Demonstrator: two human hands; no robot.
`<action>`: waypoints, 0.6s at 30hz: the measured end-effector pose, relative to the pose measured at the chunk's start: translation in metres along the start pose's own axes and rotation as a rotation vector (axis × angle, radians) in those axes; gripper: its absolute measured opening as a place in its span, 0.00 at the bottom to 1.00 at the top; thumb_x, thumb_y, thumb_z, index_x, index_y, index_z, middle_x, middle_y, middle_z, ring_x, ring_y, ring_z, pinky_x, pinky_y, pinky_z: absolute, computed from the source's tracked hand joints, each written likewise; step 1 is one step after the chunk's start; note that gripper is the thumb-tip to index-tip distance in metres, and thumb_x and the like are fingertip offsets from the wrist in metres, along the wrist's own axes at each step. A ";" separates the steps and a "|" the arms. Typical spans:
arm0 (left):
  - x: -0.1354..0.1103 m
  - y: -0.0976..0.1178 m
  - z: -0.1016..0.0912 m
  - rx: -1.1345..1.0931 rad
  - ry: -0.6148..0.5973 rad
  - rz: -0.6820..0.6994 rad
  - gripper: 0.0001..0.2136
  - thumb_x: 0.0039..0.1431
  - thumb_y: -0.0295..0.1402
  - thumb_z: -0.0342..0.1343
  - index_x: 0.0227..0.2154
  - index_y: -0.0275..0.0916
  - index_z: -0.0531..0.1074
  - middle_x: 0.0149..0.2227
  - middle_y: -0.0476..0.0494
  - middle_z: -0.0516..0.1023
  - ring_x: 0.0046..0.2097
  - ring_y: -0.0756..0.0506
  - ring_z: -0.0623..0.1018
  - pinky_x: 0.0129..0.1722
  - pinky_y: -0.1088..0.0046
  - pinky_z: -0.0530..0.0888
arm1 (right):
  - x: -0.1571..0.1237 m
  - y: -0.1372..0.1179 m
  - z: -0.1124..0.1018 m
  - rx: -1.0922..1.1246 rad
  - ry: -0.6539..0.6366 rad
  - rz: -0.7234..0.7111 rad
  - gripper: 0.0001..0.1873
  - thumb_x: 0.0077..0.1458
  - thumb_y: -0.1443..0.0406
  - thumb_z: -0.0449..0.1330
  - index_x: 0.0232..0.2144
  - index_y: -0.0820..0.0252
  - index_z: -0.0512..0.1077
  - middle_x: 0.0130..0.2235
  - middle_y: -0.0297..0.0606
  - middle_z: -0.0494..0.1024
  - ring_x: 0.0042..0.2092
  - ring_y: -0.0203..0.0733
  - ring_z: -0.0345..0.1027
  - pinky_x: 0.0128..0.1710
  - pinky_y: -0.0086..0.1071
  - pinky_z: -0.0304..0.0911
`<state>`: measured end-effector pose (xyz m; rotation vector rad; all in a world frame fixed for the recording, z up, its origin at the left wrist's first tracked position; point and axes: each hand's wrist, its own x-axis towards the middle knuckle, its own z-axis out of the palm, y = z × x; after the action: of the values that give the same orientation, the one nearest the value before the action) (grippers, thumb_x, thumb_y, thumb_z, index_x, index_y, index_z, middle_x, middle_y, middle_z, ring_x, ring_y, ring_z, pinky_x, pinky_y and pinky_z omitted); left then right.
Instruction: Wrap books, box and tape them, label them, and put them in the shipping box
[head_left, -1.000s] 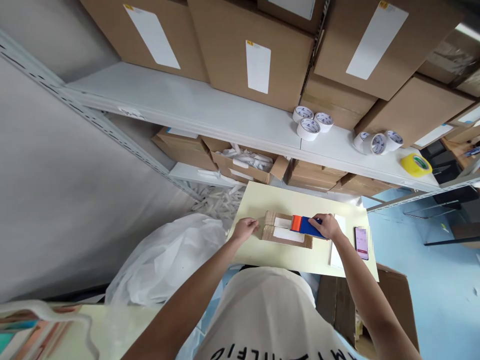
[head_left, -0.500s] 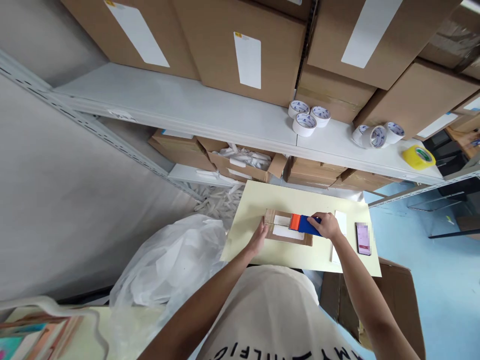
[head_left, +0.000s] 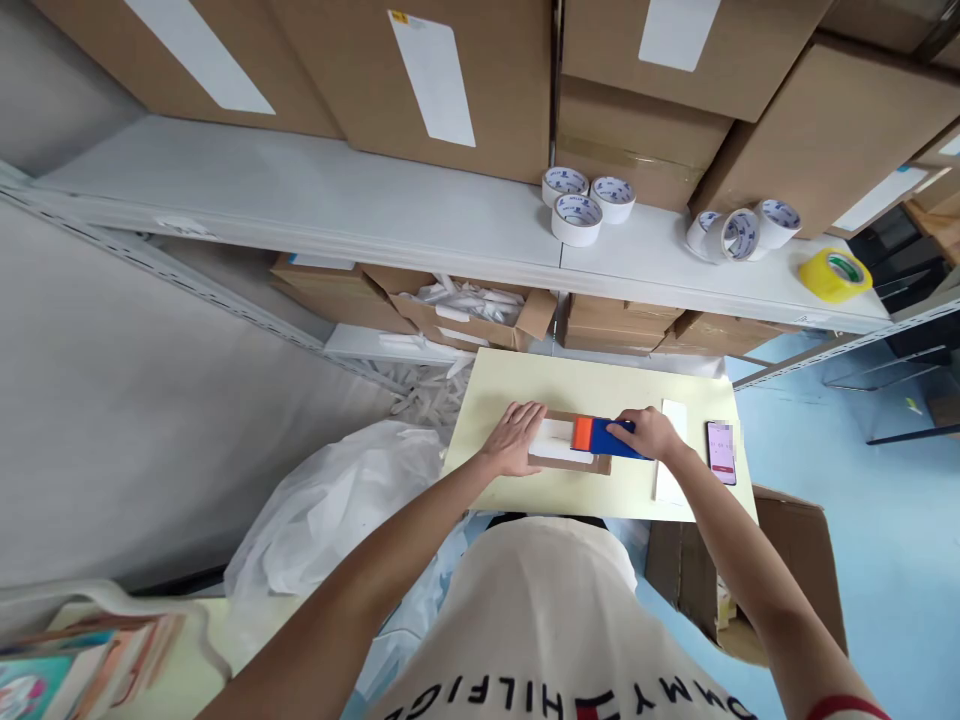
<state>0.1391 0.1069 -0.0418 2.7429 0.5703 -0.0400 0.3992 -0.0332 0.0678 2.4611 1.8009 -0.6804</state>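
A long white shelf [head_left: 300, 190] fills the top of the view and carries big brown cartons [head_left: 450, 80] with white labels. Below it stands an open carton [head_left: 480, 310] with white pieces inside. On the left of the person lies a large white plastic bag [head_left: 337, 510], and on the right, on the blue floor, there is another brown carton [head_left: 787, 560].

Between these is a pale yellow table [head_left: 525, 380]. Near its front edge, about in the middle, lies a small flat cardboard box [head_left: 577, 466] with a white label on top. The left hand [head_left: 517, 440] lies on the left end of this box. Its grip is wide, with the fingers flat and spread, so it presses and holds nothing. The right hand [head_left: 649, 435] has its grip closed around a blue and orange tape dispenser [head_left: 596, 437]. The orange end rests on the top of the box, just beside the fingertips of the left hand.

In my judgement, such a pass goes well when the flat hand presses the box firmly to the table so it cannot slide. The dispenser should run low and straight along the middle of the box, with even pressure and no tilt. The left fingers are close to the orange end, so they should stay out of its path.

Right of the box lie a white paper slip [head_left: 671, 470] and a phone [head_left: 721, 450], both apart from the hands. On the shelf stand several white tape rolls [head_left: 577, 205] and one yellow roll [head_left: 835, 273].
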 end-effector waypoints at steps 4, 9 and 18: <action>-0.007 -0.010 -0.002 0.000 -0.008 -0.006 0.53 0.40 0.48 0.64 0.66 0.29 0.48 0.66 0.26 0.57 0.67 0.30 0.56 0.67 0.52 0.43 | -0.002 0.051 0.008 -0.003 -0.010 0.031 0.22 0.61 0.49 0.52 0.38 0.55 0.80 0.39 0.40 0.84 0.41 0.46 0.77 0.39 0.32 0.66; -0.008 -0.005 0.002 -0.052 -0.003 -0.034 0.55 0.39 0.50 0.65 0.66 0.27 0.49 0.67 0.22 0.53 0.69 0.28 0.51 0.67 0.51 0.39 | 0.013 0.071 0.036 0.046 -0.052 -0.007 0.21 0.62 0.51 0.51 0.40 0.55 0.79 0.38 0.39 0.83 0.39 0.44 0.77 0.38 0.31 0.65; 0.046 0.088 0.037 -0.120 -0.017 0.091 0.50 0.50 0.51 0.58 0.69 0.32 0.40 0.71 0.32 0.43 0.71 0.33 0.45 0.68 0.56 0.37 | 0.015 0.078 0.057 0.175 -0.108 -0.022 0.23 0.61 0.49 0.52 0.43 0.57 0.77 0.34 0.39 0.82 0.35 0.42 0.75 0.35 0.29 0.64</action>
<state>0.2176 0.0362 -0.0530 2.6460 0.4286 -0.0064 0.4552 -0.0608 -0.0074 2.4564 1.8032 -0.9930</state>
